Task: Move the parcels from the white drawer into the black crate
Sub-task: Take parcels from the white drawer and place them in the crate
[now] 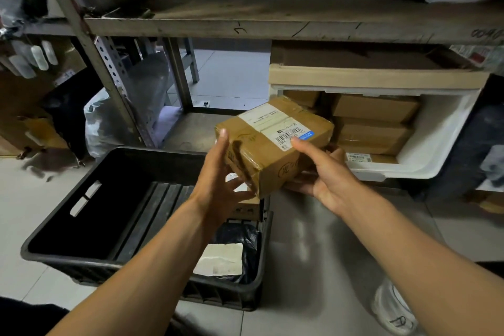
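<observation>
A taped brown cardboard parcel (275, 142) with a white barcode label is in the air between the white drawer (436, 139) and the black crate (90, 199). My right hand (324, 174) grips its right end, thumb on the label and fingers underneath. My left hand (221, 172) touches the parcel's left end, thumb along its edge, fingers spread below. Several brown parcels (373, 120) are stacked inside the drawer. The crate holds a black bagged parcel with a white label (229, 254) and a cardboard box (245, 204) at its right side.
A metal shelf rack with a wooden board (272, 22) runs overhead. A flat carton (368, 73) lies on the drawer. Plastic bags (109, 123) sit behind the crate. A white shoe (392, 308) is on the tiled floor at lower right.
</observation>
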{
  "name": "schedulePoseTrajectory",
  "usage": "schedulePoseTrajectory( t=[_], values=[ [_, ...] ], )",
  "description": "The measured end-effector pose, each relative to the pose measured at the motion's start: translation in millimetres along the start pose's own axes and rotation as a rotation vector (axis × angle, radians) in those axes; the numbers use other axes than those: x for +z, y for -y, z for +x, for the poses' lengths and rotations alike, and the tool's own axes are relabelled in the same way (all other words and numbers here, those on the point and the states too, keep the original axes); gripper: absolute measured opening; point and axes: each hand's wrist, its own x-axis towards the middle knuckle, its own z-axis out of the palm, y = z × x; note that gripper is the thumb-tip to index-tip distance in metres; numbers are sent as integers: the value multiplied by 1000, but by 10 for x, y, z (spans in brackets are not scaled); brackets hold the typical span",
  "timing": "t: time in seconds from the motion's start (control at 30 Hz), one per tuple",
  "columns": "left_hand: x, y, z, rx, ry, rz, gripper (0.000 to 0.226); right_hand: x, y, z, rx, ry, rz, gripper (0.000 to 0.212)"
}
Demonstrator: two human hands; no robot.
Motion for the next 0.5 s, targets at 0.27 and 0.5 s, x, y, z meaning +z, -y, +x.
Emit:
schedulePoseTrajectory(
  t=[0.27, 0.5],
  values=[
    [-230, -60, 100, -69, -59, 1, 65, -123, 159, -40, 80, 45, -98, 39],
    [-146, -31, 10, 12, -112, -373, 76, -86, 218, -70, 99, 100, 77, 23]
  ],
)
